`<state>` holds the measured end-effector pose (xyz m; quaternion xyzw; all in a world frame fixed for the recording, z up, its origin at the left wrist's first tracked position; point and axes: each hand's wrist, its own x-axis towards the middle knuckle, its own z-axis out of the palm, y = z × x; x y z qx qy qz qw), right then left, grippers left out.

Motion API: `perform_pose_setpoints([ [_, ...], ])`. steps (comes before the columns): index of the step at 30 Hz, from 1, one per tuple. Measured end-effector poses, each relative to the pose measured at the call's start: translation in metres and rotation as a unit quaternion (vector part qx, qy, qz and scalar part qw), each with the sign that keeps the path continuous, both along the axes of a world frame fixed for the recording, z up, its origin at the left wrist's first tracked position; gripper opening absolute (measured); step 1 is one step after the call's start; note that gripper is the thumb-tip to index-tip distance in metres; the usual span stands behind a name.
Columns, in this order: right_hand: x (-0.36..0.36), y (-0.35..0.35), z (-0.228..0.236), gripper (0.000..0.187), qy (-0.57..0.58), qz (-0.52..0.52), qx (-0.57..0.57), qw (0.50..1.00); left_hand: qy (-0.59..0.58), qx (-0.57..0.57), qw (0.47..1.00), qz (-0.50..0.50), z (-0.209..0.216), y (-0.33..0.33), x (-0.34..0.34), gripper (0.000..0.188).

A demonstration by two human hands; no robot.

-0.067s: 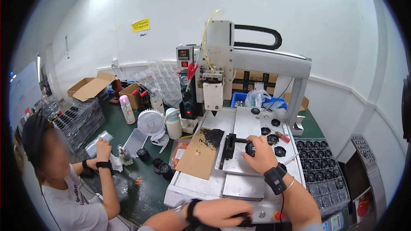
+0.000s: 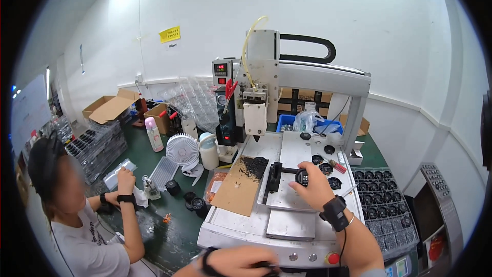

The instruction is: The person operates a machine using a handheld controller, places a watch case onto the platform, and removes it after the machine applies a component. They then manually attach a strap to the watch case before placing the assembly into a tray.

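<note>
My right hand (image 2: pixel 313 187) grips a round black watch case (image 2: pixel 302 176) by its edges, thumb on the near side. The case sits at the end of the short rod of a black holding fixture (image 2: pixel 274 177) on the machine's white bed. Lower down, at the front edge of the machine, my left hand (image 2: pixel 240 260) is closed around a small dark part (image 2: pixel 267 265). Motion blur and the picture's lower edge hide what that part is. Several more black cases (image 2: pixel 326 167) lie on the bed just beyond my right hand.
Over the bed hangs the machine head (image 2: pixel 255 118) with its dark nozzle. Left of the fixture lies a stained brown board (image 2: pixel 233 195). A tray of black cases (image 2: pixel 382 190) stands at the right. A co-worker (image 2: pixel 77 215) sits left, near a white fan (image 2: pixel 183 150).
My left hand has moved left and slightly down, uncovering the buttons on the machine's front. My right hand keeps its grip on the case at the fixture.
</note>
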<state>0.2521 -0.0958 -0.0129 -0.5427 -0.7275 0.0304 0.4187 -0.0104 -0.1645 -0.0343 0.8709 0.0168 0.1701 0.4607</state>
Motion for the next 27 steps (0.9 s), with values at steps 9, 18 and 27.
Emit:
perform_pose_setpoints([
  [9, -0.007, 0.017, 0.022, 0.023, 0.071, 0.031, -0.052, 0.996, 0.008, -0.260, 0.787, 0.560, -0.094, -0.023, -0.184, 0.023],
  [18, -0.034, 0.055, 0.037, 0.022, -0.113, -0.159, -0.094, 0.976, 0.102, 0.190, 0.620, 0.755, -0.133, -0.005, -0.195, 0.037],
  [27, -0.065, 0.077, 0.034, 0.025, -0.188, -0.198, -0.167, 0.947, -0.286, 0.164, 0.800, 0.502, 0.032, -0.068, -0.135, 0.029],
])
